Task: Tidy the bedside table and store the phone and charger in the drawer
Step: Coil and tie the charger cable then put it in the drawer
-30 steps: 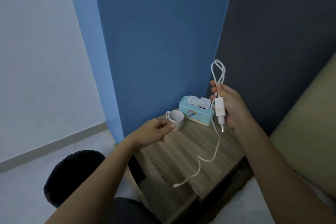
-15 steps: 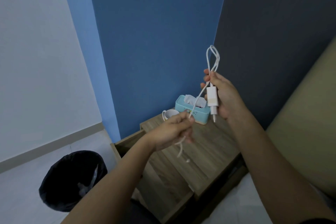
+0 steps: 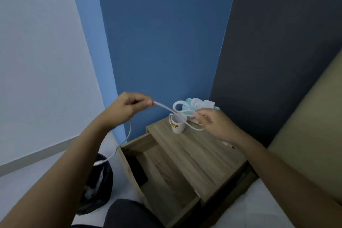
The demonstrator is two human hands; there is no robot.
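Observation:
I hold the white charger cable stretched between both hands above the wooden bedside table. My left hand pinches the cable up and to the left; its free end hangs down toward the bin. My right hand grips the looped part of the cable, and the plug block is hidden inside it. The drawer stands pulled out on the table's left, with a dark phone lying inside.
A white mug and a light blue tissue box stand at the back of the table top. A black bin with a bag sits on the floor left of the drawer. A bed lies at the right.
My left hand rose and pulled the cable out to the left. My right hand dropped lower over the mug, the loops now lying sideways. The view tilted down, showing the open drawer.

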